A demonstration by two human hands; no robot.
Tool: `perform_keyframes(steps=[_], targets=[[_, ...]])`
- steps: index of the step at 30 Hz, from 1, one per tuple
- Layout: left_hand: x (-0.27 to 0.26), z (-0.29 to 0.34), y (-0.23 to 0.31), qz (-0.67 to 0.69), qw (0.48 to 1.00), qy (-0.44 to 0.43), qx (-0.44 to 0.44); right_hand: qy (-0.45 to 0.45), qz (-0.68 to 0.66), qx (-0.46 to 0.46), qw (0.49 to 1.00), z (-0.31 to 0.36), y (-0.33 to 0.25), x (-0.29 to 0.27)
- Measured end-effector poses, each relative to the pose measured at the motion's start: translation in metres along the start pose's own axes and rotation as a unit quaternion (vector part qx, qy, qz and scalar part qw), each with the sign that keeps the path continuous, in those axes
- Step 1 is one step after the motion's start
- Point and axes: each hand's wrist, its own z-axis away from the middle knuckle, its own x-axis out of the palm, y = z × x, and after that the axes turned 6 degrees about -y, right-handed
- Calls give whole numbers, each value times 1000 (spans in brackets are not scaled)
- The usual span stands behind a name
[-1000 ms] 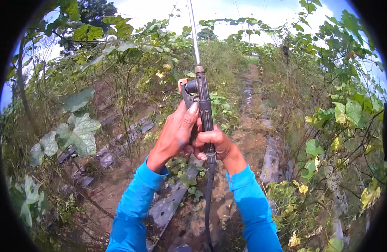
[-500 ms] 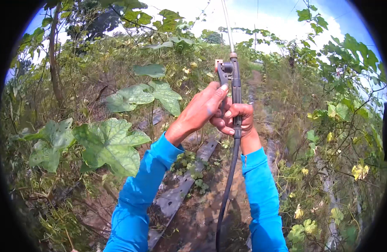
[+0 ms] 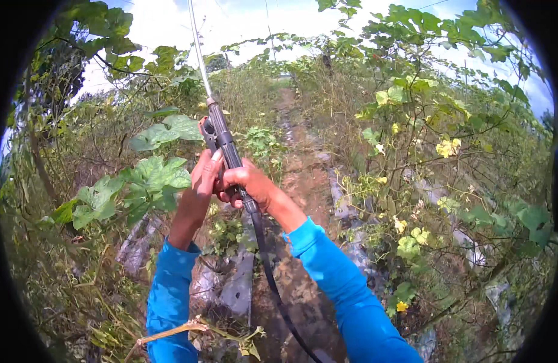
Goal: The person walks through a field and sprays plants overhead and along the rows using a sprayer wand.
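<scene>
Both your hands on the spray wand (image 3: 221, 126) – no spray visible, progress hard to call.
Your R hand (image 3: 247, 180) is wrapped round the lower handle (image 3: 229, 151), thumb across it; your L hand (image 3: 204, 172) is closed abt the lever (image 3: 210, 137) side, thumb laid along it, other fingers mostly hidden, so can't tell if the lever's pressed. Wand is held up in the air, top leaning L, in view over the L edge of the dirt path (image 3: 302, 166). Done, as far as shown: wand in hand, hose (image 3: 269, 272) joined at the handle's lower end, metal tube (image 3: 200, 54) on top. Left to do – can't tell; the tube's far end is out of view. Count: 1 wand w/ 1 tube, 1 lever, 1 hose; 2 hands, 2 blue sleeves (image 3: 345, 290); leaves (image 3: 152, 175) too many to count.
</scene>
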Motion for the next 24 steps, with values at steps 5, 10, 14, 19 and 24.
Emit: perform_keyframes(steps=[5,10,14,19,24], targets=[[50,11,25,152,985,-64,-51,159,317,-79,932,61,-3,19],[112,41,58,153,976,-140,-73,295,371,-76,877,141,-9,43],[172,97,81,127,982,-118,-78,297,357,-99,880,222,-9,54],[225,167,92,109,980,-134,-103,296,357,-30,886,319,-13,74],[269,229,103,176,967,-141,-122,360,387,37,848,390,-19,116]])
